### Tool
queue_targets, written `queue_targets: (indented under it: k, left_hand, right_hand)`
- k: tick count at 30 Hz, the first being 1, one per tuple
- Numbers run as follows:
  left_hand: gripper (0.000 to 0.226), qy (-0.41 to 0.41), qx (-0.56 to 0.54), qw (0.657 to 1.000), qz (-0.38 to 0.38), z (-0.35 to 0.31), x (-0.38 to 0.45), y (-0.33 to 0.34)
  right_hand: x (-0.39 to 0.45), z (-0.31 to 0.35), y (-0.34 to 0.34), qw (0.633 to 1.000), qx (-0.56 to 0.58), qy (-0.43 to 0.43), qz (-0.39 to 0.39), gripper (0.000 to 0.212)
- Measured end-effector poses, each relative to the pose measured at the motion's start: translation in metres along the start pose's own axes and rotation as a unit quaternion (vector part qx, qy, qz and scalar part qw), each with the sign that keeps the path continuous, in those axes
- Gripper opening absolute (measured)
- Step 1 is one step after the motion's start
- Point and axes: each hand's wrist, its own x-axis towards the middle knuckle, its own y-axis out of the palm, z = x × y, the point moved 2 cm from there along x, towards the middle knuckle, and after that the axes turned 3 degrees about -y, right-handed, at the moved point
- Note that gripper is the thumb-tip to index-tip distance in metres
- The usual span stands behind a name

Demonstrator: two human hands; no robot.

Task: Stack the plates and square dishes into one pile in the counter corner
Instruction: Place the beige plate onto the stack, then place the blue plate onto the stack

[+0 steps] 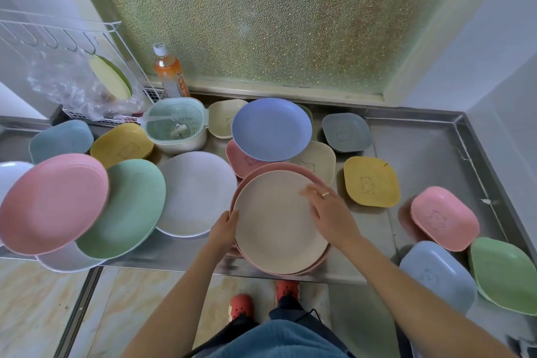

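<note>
A beige round plate point(273, 221) lies on a pink round plate point(290, 167) at the counter's front edge. My left hand point(223, 231) grips the left rim of this pair. My right hand point(328, 209) lies flat on the beige plate's right side, fingers straight. A blue round plate point(271, 128) sits behind, over a pink square dish point(241, 158) and a beige square dish point(315, 160). To the left lie a white plate point(197, 192), a green plate point(128, 209) and a pink plate point(52, 203). Yellow point(370, 182), pink point(444, 218), light-blue point(436, 273) and green point(505, 273) square dishes lie on the right.
A steel counter point(421, 148) runs to a raised corner at the far right. A colander bowl point(174, 125), a drink bottle point(170, 71) and a wire rack point(58, 46) with a plastic bag stand at the back left. More square dishes sit near the back wall.
</note>
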Motion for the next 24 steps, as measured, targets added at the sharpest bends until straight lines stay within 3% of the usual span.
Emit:
queue_targets:
  k: [4,8,16,24]
  left_hand:
    - [0.058,0.000,-0.021,1.000,0.000,0.007,0.009,0.005]
    - [0.070,0.000,-0.014,1.000,-0.019,0.027,0.036,0.012]
    - [0.058,-0.011,-0.017,1.000,0.001,-0.005,0.007,0.001]
    - [0.070,-0.064,-0.044,0.997,0.004,-0.005,0.010,0.001]
  right_hand:
    - [0.060,0.015,-0.010,0.998,0.024,0.045,0.024,0.063]
    - [0.103,0.020,-0.002,0.994,-0.066,0.041,0.074,0.074]
    - [0.120,0.001,0.005,0.968,-0.218,0.036,0.122,0.051]
    - [0.126,-0.012,0.002,0.989,-0.065,0.069,0.116,0.026]
